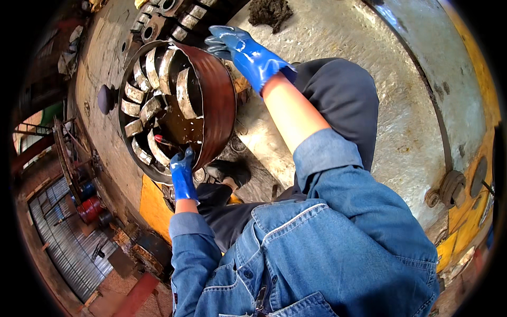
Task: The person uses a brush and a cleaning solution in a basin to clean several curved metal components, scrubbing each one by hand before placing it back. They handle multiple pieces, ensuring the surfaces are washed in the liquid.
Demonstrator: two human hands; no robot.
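- Rust-brown steel ring (216,100), a short wide drum, sits upper left of centre in the frame, its open side facing the camera.
- Inside it: a circle of curved grey metal segments (182,90), like rollers in a cage, running round the inner wall; oily dark bottom with small holes.
- Left hand (182,171), blue rubber glove, at the ring's lower edge, left of centre. Grip is curled closed around a thin tool with a red tip (160,140); the tip pokes into the ring's interior near the lower segments.
- Right hand (240,50), same blue glove, top centre of frame. It rests on the ring's upper right rim, fingers bent over the edge. Grip looks pressed onto the rim rather than spread; can't tell whether the fingers hook inside the wall.
- Bare right forearm runs down from the glove to a rolled denim sleeve at centre right.
- Denim jacket (327,248) fills the lower middle and lower right.
- Dark trousers (338,100) visible at centre, behind the forearm; one dark shoe (229,171) just below the ring.
- Big pale worn metal surface (369,47) carries the ring, spans top centre to right of frame; a dark clump of dirt (270,11) on it at the top edge.
- Yellow-painted machine edge (467,211) at far right.
- Grated floor (63,248) and a red drum (91,208) far below, lower left.
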